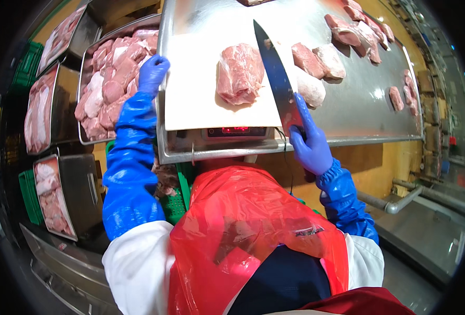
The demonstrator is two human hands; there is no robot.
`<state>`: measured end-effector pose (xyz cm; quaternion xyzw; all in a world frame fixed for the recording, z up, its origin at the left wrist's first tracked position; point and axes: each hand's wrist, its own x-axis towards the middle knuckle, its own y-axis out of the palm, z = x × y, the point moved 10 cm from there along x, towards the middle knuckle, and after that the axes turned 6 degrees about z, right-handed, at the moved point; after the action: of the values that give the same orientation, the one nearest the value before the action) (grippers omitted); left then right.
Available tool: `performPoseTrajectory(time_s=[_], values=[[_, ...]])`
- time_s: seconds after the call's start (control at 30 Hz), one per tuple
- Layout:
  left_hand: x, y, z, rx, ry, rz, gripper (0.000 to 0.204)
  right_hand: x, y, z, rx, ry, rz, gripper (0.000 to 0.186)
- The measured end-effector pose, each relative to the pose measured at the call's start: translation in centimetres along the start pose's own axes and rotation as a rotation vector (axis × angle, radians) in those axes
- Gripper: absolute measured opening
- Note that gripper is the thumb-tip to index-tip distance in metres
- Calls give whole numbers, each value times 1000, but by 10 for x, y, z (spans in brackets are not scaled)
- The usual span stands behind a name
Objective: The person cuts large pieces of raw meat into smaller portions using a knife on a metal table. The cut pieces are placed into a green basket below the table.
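In my right hand [312, 144] is a large butcher's knife [275, 73], my fingers closed around its handle and the index finger stretched along the blade. The broad dark blade points away from me, beside a thick piece of raw meat [239, 73] on a white cutting board [190, 100]. My left hand [153, 73] is closed, at the right rim of a metal tray [81, 79] heaped with meat pieces; whatever its fingers may hold is hidden. Both hands wear blue gloves. To the blade's right lie several cut pieces [310, 93], partly behind it.
A steel table [358, 113] carries more meat chunks [356, 31] at the far right. Under the board's near edge sits a scale display [237, 130] with red digits. Meat-filled trays [54, 197] and green crates [28, 197] stand at left. A metal pipe rail [395, 207] runs at right.
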<state>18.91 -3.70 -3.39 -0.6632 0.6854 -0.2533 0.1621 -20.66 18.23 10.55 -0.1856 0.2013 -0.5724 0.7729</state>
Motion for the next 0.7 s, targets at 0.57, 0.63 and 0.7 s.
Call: performPoseTrajectory(time_s=[0.57, 0.63, 0.7], values=[[-90, 136, -124, -500, -10, -120, 52, 223, 23, -62, 843, -146, -246, 81], [-59, 142, -151, -371, 90, -221, 53, 207, 4, -67, 631, -286, -404, 82], [-42, 145, -189, -432, 317, 101, 44, 174, -6, -67, 577, -190, -449, 79]])
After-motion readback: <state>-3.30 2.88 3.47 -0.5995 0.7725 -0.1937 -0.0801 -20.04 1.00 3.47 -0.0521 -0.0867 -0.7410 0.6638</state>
